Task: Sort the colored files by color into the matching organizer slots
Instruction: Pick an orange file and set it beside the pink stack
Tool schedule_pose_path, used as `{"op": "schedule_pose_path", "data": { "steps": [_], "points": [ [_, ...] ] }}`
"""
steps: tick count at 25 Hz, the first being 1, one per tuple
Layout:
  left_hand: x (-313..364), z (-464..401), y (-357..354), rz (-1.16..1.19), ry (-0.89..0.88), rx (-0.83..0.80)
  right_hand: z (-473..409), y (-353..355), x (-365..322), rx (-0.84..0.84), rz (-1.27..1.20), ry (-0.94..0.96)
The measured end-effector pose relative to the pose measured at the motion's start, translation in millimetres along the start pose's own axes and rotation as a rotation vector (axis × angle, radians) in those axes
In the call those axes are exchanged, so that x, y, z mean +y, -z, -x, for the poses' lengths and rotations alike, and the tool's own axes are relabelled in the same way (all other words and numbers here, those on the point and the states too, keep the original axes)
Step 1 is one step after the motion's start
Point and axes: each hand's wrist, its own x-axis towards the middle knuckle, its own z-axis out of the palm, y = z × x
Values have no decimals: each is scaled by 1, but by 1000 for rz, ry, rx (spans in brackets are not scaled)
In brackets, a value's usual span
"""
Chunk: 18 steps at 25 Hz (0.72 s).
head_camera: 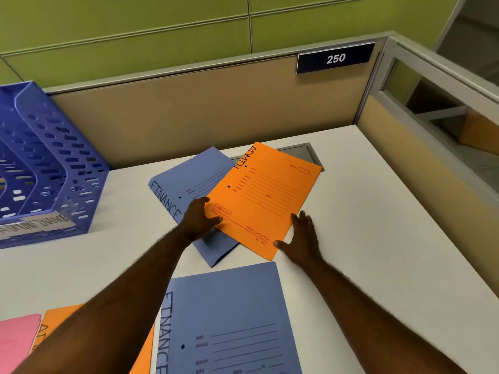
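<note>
Head view, the only 1. Step in hand, by the look of it: picking up the orange file (263, 197) marked ADMIN from the white desk (378, 238). The left hand (201, 218) lies on the file's near-left corner, fingers curled, thumb pressed onto the cover by the red stamp. The right hand (303, 237) is open and flat at the near-right edge, fingertips touching the edge, thumb at the bottom corner. Neither hand has closed on the file yet; it lies flat.

To do it well: the file is thin and flat, so the right fingers probably need to slip under the edge, or the file could be slid until a corner lifts, then pinched with thumb on top. It overlaps a blue file (189, 184) marked FINANCE, so lifting only the orange 1 matters; the left thumb should not drag the blue 1 along. Then it goes to the blue organizer (54, 163) at far left, into the ADMIN slot. The slot labels (40, 222) are blurred, so which slot that is cannot be told.

Look of the file: bright orange card, black handwritten ADMIN along the spine edge, printed form lines, 2 punch holes, red print at the bottom. It sits tilted, its far corner over a grey cable hatch (305, 155).

Still unsorted: a second blue file (232, 319) near the bottom, another orange file (54, 319) and a pink file (16, 341) at bottom left.
</note>
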Motion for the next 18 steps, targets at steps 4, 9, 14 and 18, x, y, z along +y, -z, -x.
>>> {"op": "schedule_pose_path", "data": {
  "steps": [4, 9, 14, 18],
  "points": [
    [4, -14, -3, -6, 12, -16, -6, -4, 6, -12, 75, 6],
    [5, -23, -2, -15, 27, 80, -9, -6, 6, -20, 101, 11],
    [10, -23, 18, 92, -47, 120, -9, -5, 6, -33, 114, 8],
    [12, -9, 25, 305, -55, 152, -4, -1, 4, -39, 67, 21]
  ]
}}
